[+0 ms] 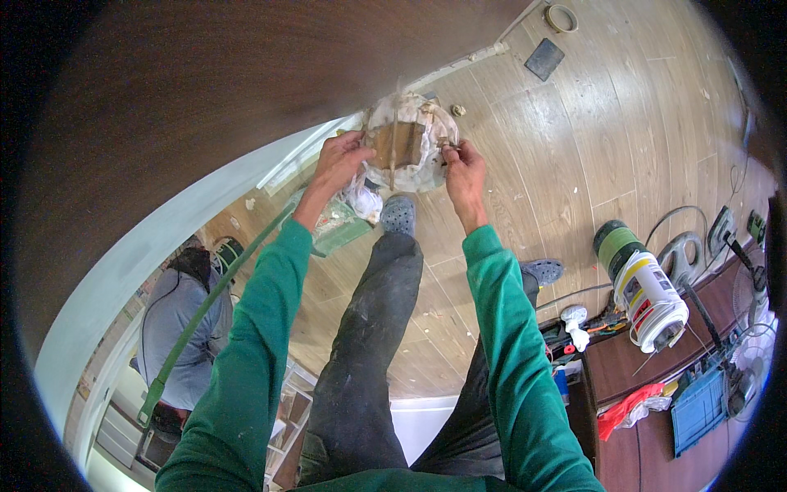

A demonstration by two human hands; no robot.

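Observation:
A whitish plastic bag (434, 168), its mouth spread wide, stands on the floor ahead of my feet. Inside it lie a brown piece of cardboard (406, 141) and a thin wooden stick (394, 156) that stands up past the rim. My left hand (338, 166) is closed on the bag's left edge. At the right edge my right hand (465, 168) pinches the bag, thumb against fingers; a small dark bit at those fingertips is too small to name. Below my left hand sits a green dustpan (344, 234) with debris and a crumpled white bag (363, 202).
The dustpan's long green handle (205, 316) runs past my left arm. A person in grey (184, 328) is low at the left. A dark brown panel (246, 74) rises ahead. At right, a white bucket (652, 291), cables and tools lie by a brown cabinet (623, 373).

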